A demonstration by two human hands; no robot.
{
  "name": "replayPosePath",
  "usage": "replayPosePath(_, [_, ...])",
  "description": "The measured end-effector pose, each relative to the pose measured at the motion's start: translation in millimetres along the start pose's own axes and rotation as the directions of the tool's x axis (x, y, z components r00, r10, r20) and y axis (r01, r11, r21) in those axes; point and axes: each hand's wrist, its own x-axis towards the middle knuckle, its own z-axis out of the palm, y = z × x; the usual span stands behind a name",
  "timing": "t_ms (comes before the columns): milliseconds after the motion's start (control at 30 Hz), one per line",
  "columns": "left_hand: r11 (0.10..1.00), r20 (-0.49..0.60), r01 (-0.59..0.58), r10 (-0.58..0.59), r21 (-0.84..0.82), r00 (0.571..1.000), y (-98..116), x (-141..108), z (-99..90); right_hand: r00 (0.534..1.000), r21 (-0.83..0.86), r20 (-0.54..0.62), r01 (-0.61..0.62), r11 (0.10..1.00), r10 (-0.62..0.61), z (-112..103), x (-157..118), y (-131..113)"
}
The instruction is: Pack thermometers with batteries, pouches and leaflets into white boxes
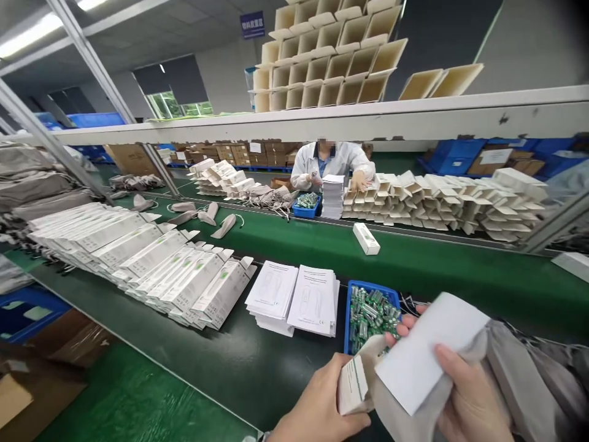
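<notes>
At the lower middle, my left hand (317, 402) is closed around a small white carton (353, 385) with open flaps. To its right my right hand (472, 390) pinches a folded white paper (435, 350) under its thumb, together with a grey cloth pouch (409, 408). The paper lies over the pouch, and the pouch touches the carton. Fingertips show behind the paper's upper left edge. Just beyond the hands stands a blue bin (348, 307) of green batteries (372, 313). Two stacks of printed booklets (271, 288) lie left of the bin.
A long row of white cartons (151, 258) covers the left bench. Grey pouches (225, 226) and a closed carton (367, 238) lie on the green belt (304, 239). A person (329, 162) works across it. Open boxes fill the overhead shelf (322, 126). Grey pouches are heaped at right.
</notes>
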Motion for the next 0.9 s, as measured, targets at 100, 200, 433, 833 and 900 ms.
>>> replayPosePath(100, [0.999,-0.060,-0.026,0.028,0.039,0.998,-4.1,7.1,12.1,0.997,-0.044,-0.048,0.051,0.998,-0.053,-2.0,9.8,2.5])
replayPosePath(200, [0.999,-0.149,-0.015,0.020,0.036,0.989,-8.0,12.5,22.5,0.985,-0.062,-0.083,0.145,0.987,-0.150,-2.5,15.9,7.9])
replayPosePath(433, [0.993,-0.231,-0.046,0.070,0.108,0.970,-5.9,21.3,30.2,0.921,-0.311,0.003,0.371,0.875,-0.389,0.2,9.5,27.4])
replayPosePath(833, [0.998,-0.078,-0.031,0.034,0.046,0.996,4.9,20.5,34.6,0.914,-0.252,0.094,0.405,0.879,-0.394,2.9,21.0,20.9])
replayPosePath(900, [1.000,-0.099,-0.003,0.005,0.022,0.995,5.3,20.2,35.7,0.887,-0.292,0.078,0.457,0.840,-0.455,4.7,18.4,22.1])
